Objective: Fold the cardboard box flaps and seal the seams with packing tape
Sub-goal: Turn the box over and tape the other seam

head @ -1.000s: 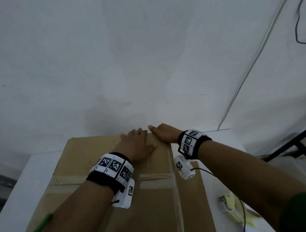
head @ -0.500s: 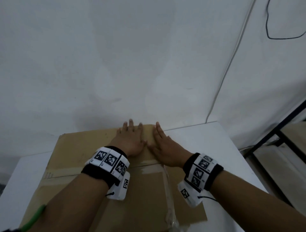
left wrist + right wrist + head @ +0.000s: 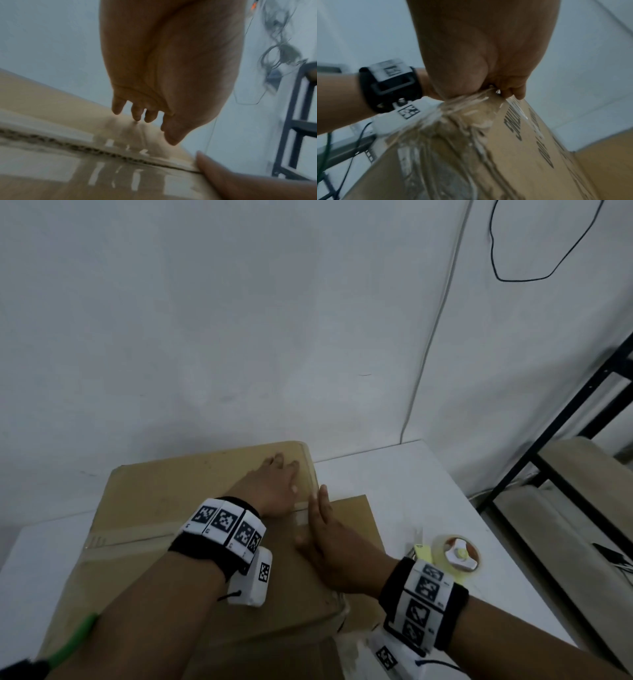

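Observation:
A brown cardboard box point(image 3: 154, 508) stands on the white table point(image 3: 411, 474), its top flaps folded down. A tape strip point(image 3: 137, 534) runs across the top seam. My left hand point(image 3: 274, 487) lies flat on the box top near its far right corner, fingers straight point(image 3: 118, 108). My right hand point(image 3: 329, 539) presses, fingers straight, along the box's right top edge. Under that palm lies wrinkled clear tape point(image 3: 471, 108), running down the printed box side point(image 3: 513, 162). A roll of packing tape point(image 3: 459, 556) lies on the table to the right.
A cardboard flap point(image 3: 352, 515) juts out low at the box's right side. A small yellow item point(image 3: 423, 553) lies beside the roll. A black metal rack point(image 3: 565, 412) stands right of the table. The white wall, with a black cable point(image 3: 513, 268), is close behind.
My right hand has slid back along the box's right edge toward me. The left hand stays flat near the far corner. The view has swung right, showing the tape roll.

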